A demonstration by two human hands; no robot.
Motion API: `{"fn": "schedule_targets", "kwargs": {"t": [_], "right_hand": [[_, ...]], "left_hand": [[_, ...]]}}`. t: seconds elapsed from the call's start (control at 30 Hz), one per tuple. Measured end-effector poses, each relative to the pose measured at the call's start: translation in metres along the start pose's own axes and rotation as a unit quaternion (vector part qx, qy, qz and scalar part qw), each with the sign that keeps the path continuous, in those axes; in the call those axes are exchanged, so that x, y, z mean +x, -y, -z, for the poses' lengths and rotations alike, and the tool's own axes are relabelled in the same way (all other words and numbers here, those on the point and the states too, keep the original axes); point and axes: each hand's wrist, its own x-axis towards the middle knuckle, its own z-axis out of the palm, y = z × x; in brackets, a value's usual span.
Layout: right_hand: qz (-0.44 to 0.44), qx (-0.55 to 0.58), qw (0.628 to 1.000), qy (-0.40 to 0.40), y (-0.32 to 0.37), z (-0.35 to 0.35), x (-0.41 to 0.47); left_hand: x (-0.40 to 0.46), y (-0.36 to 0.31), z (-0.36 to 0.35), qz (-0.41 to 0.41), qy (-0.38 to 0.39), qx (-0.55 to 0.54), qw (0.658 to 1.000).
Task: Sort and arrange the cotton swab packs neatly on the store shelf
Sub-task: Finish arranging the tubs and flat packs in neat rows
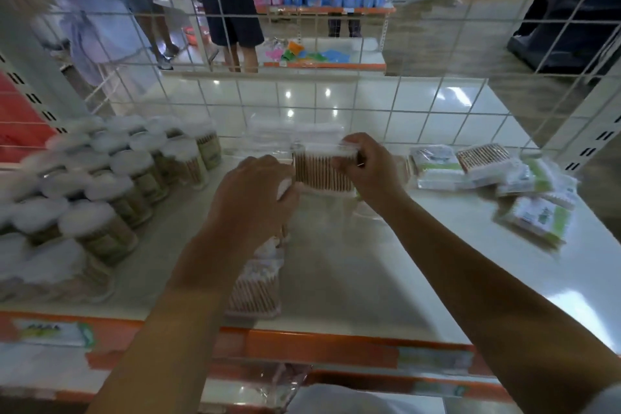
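Observation:
My right hand grips a clear flat pack of wooden-stick cotton swabs, held upright near the back middle of the white shelf. My left hand curls round another swab pack that hangs down from it toward the shelf's front; its white tips show at my fingers. The two packs touch side by side. Several round tubs of swabs stand in rows on the left. Several flat packs with green labels lie loosely strewn at the right.
A white wire grid backs the shelf. An orange price strip runs along the front edge. A stack of clear white packs sits behind my hands. People stand in the aisle beyond the grid, near another shelf with blue packets.

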Motion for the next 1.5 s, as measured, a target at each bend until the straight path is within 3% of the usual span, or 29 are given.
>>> {"fn": "schedule_targets", "kwargs": {"t": [0.3, 0.57, 0.7, 0.93, 1.1, 1.27, 1.5], "right_hand": [[0.006, -0.041, 0.999, -0.024, -0.003, -0.023, -0.005], [0.018, -0.184, 0.982, -0.046, -0.010, -0.034, -0.008], [0.042, -0.274, 0.961, -0.013, 0.003, -0.031, -0.003], [0.099, -0.228, 0.967, -0.051, 0.004, -0.007, -0.013], [0.052, -0.216, 0.973, -0.055, -0.023, 0.030, -0.023], [-0.002, -0.234, 0.972, -0.007, -0.054, 0.050, -0.028], [-0.005, -0.233, 0.966, 0.113, -0.056, 0.048, -0.018]], "left_hand": [[-0.003, 0.017, -0.006, 0.018, 0.026, 0.027, 0.999], [-0.003, 0.020, -0.007, 0.013, 0.027, 0.018, 0.999], [0.004, 0.011, -0.003, 0.025, 0.019, 0.013, 0.999], [0.016, -0.022, -0.003, -0.001, 0.014, -0.017, 1.000], [0.018, -0.045, -0.021, -0.018, 0.019, -0.036, 0.999], [0.017, -0.065, -0.040, -0.021, 0.034, -0.073, 0.997], [0.016, -0.066, -0.063, 0.004, 0.162, -0.025, 0.986]]}}
